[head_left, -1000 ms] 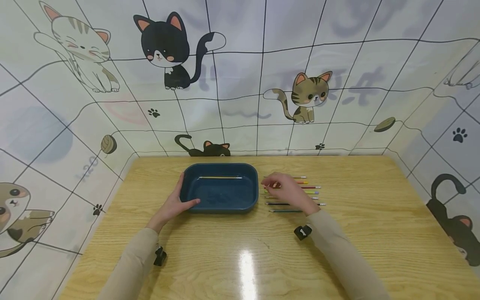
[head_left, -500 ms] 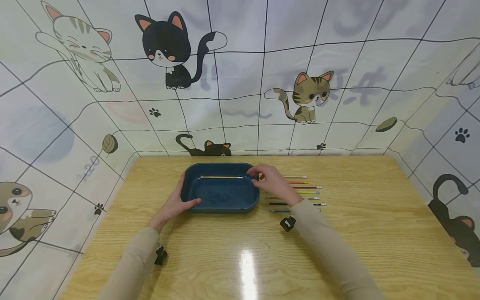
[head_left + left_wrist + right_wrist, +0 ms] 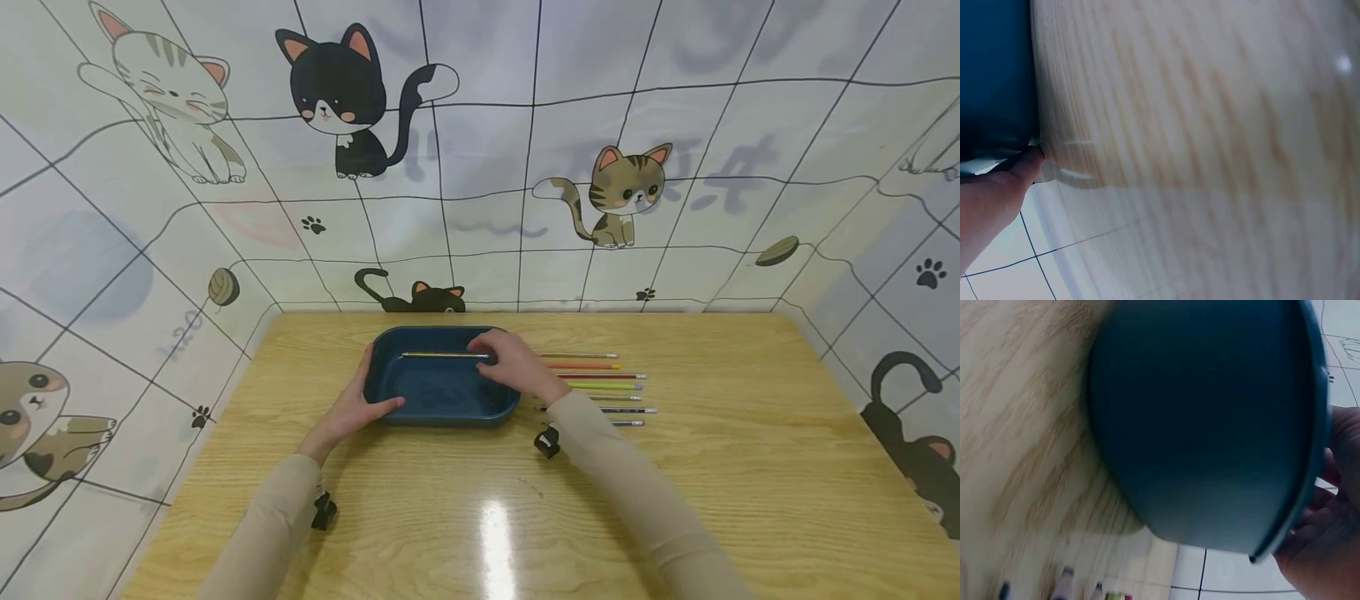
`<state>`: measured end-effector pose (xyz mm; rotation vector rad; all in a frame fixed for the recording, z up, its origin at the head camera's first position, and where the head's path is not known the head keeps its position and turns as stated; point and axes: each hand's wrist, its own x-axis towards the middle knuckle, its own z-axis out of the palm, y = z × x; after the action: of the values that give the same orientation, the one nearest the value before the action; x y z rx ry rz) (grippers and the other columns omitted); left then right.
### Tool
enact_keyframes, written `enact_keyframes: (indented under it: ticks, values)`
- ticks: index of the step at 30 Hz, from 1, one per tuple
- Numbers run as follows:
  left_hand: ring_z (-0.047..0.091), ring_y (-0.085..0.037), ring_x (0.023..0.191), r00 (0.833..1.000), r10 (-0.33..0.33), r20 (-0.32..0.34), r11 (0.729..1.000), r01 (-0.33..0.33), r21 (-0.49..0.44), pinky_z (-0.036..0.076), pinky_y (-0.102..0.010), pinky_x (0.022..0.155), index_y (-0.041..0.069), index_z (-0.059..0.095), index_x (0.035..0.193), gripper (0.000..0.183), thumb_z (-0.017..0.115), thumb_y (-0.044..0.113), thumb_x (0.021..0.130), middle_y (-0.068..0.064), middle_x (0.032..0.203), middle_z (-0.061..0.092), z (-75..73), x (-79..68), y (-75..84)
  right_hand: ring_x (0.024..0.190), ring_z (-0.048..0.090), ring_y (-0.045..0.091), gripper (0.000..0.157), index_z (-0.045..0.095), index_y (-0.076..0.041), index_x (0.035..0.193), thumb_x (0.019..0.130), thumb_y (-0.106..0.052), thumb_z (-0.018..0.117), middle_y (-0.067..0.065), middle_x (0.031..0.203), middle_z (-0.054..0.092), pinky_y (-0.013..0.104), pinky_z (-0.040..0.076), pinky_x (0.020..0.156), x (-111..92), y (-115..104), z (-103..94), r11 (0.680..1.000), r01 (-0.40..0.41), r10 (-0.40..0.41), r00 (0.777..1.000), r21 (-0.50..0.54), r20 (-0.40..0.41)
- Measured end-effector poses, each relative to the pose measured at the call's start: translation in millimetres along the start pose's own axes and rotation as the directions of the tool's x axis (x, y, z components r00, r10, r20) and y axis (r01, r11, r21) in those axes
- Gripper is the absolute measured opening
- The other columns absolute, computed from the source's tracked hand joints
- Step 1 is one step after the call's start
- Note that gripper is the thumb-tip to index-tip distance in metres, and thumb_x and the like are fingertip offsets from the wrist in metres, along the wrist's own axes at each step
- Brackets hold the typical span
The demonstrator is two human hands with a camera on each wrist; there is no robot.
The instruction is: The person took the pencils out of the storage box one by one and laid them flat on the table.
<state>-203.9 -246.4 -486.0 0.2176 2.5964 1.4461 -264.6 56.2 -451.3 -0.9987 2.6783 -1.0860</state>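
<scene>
A dark blue rectangular baking dish (image 3: 442,417) stands on the table. My left hand (image 3: 348,412) holds its left end, thumb over the front rim and fingers along the outer side. One pencil (image 3: 442,355) lies lengthwise inside near the back wall. My right hand (image 3: 521,367) reaches over the dish's right end, thumb and forefinger apart on either side of the pencil's eraser end. In the right wrist view the dish wall (image 3: 1210,425) hides the fingertips and the pencil. The left wrist view shows a digit (image 3: 1025,165) against the dish (image 3: 994,75).
Several pencils, among them an orange pencil (image 3: 585,366) and a black pencil (image 3: 630,410), lie in a row right of the dish, partly under the right arm. The wooden table (image 3: 420,517) meets a cat-printed cloth wall (image 3: 487,208) behind.
My right hand has moved left from above the row of pencils to the dish's right end, by the pencil inside. My left hand stays on the dish.
</scene>
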Motion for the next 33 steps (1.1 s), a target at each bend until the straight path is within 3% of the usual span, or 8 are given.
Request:
enact_keyframes:
  ticks: [5, 14, 23, 33]
  values:
    - [-0.001, -0.035, 0.145, 1.0, 0.011, -0.001, 1.0, -0.011, 0.005, 0.009, -0.057, 0.112, 0.021, -0.009, 0.156, 0.112, 0.077, 0.029, 0.084, -0.011, 0.161, -0.004, 0.4, -0.2, -0.2, 0.11, 0.058, 0.026, 0.032, 0.063, 0.001, 0.12, 0.089, -0.006, 0.067, 0.013, 0.117, 0.063, 0.036, 0.046, 0.093, 9, -2, 7.2, 1.0, -0.009, 0.009, 0.999, -0.017, 0.036]
    - [-0.001, -0.034, 0.145, 1.0, 0.008, 0.0, 1.0, -0.008, -0.003, 0.008, -0.058, 0.112, 0.022, -0.008, 0.156, 0.111, 0.076, 0.03, 0.085, -0.011, 0.161, -0.004, 0.6, 0.0, -2.6, 0.117, 0.054, 0.028, 0.037, 0.058, 0.002, 0.128, 0.093, -0.01, 0.064, 0.015, 0.127, 0.059, 0.038, 0.043, 0.097, 25, -7, 13.9, 0.995, -0.093, 0.097, 0.985, -0.036, 0.141]
    - [-0.001, -0.036, 0.145, 1.0, -0.009, 0.003, 1.0, 0.009, -0.007, 0.008, -0.059, 0.111, 0.022, -0.009, 0.156, 0.111, 0.076, 0.031, 0.085, -0.012, 0.161, -0.004, 0.4, -1.9, 0.0, 0.125, 0.049, 0.028, 0.041, 0.053, -0.001, 0.134, 0.097, -0.016, 0.059, 0.015, 0.134, 0.055, 0.04, 0.039, 0.101, 33, -1, 27.0, 0.99, -0.141, 0.144, 0.975, -0.028, 0.172]
    - [-0.001, -0.036, 0.145, 1.0, -0.007, 0.003, 1.0, 0.007, -0.008, 0.008, -0.059, 0.111, 0.024, -0.008, 0.156, 0.11, 0.075, 0.03, 0.085, -0.012, 0.161, -0.004, 1.0, 0.4, -2.8, 0.118, 0.053, 0.028, 0.048, 0.056, -0.003, 0.132, 0.087, -0.011, 0.071, 0.014, 0.128, 0.058, 0.04, 0.042, 0.099, 36, 2, 37.8, 0.99, -0.136, 0.141, 0.972, -0.04, 0.188]
